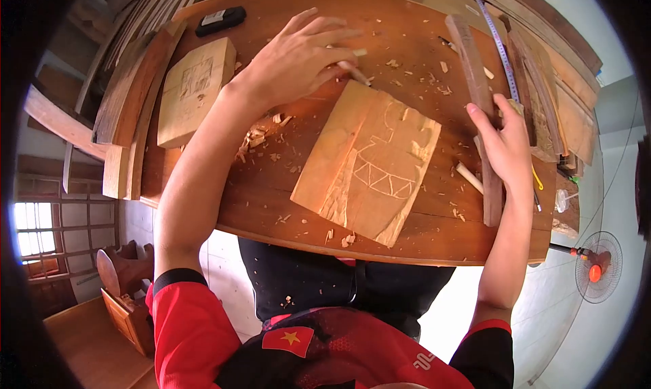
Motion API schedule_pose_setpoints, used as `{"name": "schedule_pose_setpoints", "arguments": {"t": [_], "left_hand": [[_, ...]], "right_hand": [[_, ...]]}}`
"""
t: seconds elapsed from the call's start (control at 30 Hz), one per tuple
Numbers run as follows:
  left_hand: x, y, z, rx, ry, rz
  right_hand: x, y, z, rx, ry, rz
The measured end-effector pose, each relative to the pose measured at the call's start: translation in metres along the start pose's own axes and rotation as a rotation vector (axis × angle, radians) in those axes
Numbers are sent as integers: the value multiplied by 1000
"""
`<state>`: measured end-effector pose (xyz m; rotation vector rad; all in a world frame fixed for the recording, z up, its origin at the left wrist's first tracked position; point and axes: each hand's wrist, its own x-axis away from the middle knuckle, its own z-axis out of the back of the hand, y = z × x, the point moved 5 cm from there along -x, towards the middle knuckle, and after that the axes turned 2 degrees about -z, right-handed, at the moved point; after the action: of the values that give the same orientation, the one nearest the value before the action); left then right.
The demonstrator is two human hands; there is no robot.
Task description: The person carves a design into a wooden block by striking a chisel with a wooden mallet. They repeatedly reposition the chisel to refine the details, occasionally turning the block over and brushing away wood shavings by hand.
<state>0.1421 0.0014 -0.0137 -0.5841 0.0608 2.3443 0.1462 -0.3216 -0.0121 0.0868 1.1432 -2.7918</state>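
A carved wooden board (366, 162) lies tilted on the table between my hands, with a drum-like banded shape and other outlines cut into its face. My left hand (305, 56) is above the table beyond the board's upper left corner, fingers stretched apart and slightly blurred. Close to its fingertips are a thin tool (355, 73), whose kind I cannot make out, and a pale stick end (360, 52). On the right, my right hand (505, 138) closes over a long dark wooden bar (472, 67), thumb on one side and fingers on the other. A pale stick (469, 177) lies beside the bar.
At left, a thick pale block (196, 90) with a pencilled drawing lies near a black case (221, 21). Wood shavings (258, 137) litter the brown table (271, 199). A tape measure (500, 46) and planks (569, 70) line the right side; a fan (598, 267) stands beyond.
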Motion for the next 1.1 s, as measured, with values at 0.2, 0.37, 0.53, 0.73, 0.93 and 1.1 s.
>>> {"name": "schedule_pose_setpoints", "arguments": {"t": [0.2, 0.37, 0.53, 0.73, 0.93, 1.1], "left_hand": [[-6, -16, 26, 310, 65, 165], [-5, -5, 49, 603, 173, 233], [-7, 11, 56, 853, 137, 290], [-9, 32, 76, 805, 157, 229], [-10, 37, 77, 750, 127, 202], [-11, 51, 70, 838, 22, 262]], "right_hand": [[-1, 2, 1, 38, 64, 84], [5, -12, 0, 35, 30, 77], [2, -4, -1, 8, 52, 88], [7, -9, -1, -31, 51, 60], [15, -24, 1, -272, -17, -2], [37, -48, -10, -577, -168, 100]]}}
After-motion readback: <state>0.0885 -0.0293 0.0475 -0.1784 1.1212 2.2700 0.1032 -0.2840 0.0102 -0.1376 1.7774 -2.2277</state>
